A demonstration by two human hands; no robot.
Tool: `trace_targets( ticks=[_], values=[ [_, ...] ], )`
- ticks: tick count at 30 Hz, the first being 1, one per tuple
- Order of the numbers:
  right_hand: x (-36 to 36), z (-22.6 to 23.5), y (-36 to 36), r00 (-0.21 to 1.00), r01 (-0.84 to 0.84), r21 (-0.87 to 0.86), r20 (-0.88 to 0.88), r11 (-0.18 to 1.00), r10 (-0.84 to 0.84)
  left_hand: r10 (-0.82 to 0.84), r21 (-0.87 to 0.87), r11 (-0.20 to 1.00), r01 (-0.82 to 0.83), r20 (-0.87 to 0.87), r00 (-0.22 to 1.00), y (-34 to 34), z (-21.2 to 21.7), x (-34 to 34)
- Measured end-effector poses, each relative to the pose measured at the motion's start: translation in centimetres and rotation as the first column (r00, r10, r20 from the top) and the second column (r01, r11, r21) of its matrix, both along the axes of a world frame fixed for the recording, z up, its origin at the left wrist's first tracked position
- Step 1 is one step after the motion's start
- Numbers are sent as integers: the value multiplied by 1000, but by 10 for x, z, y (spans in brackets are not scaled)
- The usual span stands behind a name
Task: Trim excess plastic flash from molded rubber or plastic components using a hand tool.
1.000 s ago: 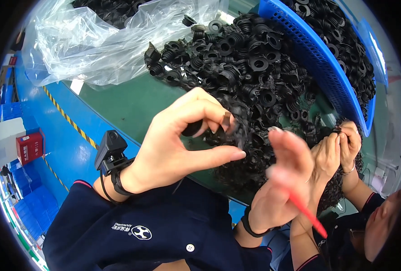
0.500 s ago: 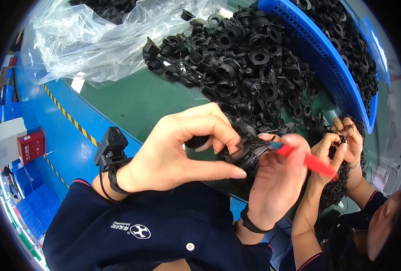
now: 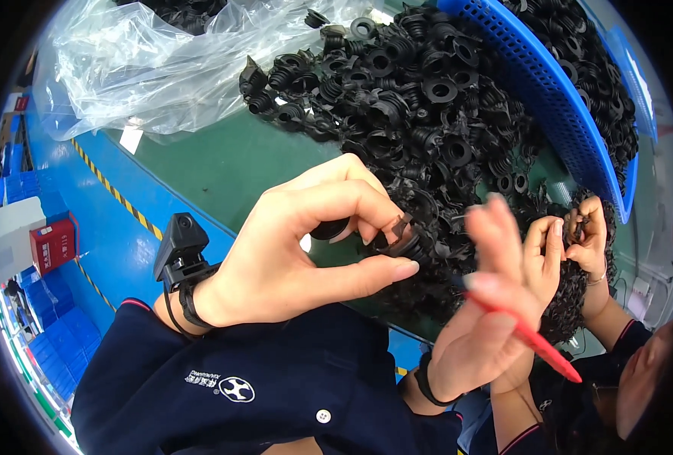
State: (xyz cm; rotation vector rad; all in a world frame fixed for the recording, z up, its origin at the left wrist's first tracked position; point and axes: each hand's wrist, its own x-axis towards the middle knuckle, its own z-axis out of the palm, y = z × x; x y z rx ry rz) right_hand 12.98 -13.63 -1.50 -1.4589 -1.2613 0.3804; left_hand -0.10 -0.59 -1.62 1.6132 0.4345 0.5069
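Observation:
My left hand (image 3: 306,250) pinches a black ribbed rubber part (image 3: 401,235) between thumb and fingers, just in front of a big heap of the same black rubber parts (image 3: 420,114) on the green table (image 3: 222,163). My right hand (image 3: 488,318) is blurred, a little to the right of the part, and grips a thin red tool (image 3: 537,345) that points down and right. Its tip is apart from the held part.
A blue perforated basket (image 3: 549,98) full of black parts stands at the upper right. A crumpled clear plastic bag (image 3: 147,68) lies at the upper left. Another person's hands (image 3: 575,235) work on a part at the right. Blue floor with yellow-black tape (image 3: 109,186) lies left.
My right hand has pulled back to the right, away from the black part, with the red tool; half a second ago it was against the part. My left hand stays closed on the part.

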Motion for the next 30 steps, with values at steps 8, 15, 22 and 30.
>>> trace_targets(
  ticks=[8, 15, 22, 30],
  values=[
    [-20, -2, 7, 953, 125, -24, -276, 992, -127, -9, 91, 996, 11, -19, 1000, 1, 3, -1],
    [-3, 9, 9, 878, 208, -177, 467, 962, -104, 33, 435, 899, -38, 19, 999, -2, 2, 3],
    [-9, -3, 15, 910, 163, -204, -347, 965, -227, 10, -250, 968, 31, 161, 987, 9, -7, -5],
    [-16, -4, 33, 885, 400, 105, -304, 910, -354, 6, -361, 932, 40, 125, 992, -2, -6, 4]
  ],
)
